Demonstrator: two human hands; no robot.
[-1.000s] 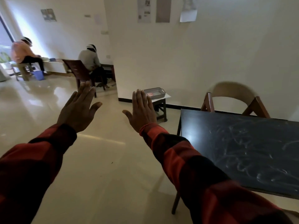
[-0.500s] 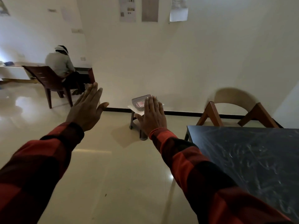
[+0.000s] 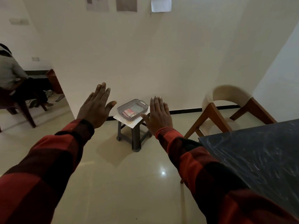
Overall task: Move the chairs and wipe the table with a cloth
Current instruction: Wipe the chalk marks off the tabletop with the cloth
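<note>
Head view: left hand, right hand flat, empty

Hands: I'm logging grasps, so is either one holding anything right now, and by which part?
Nothing is held. The left hand and right hand are both raised with straight fingers, touching nothing.
</note>
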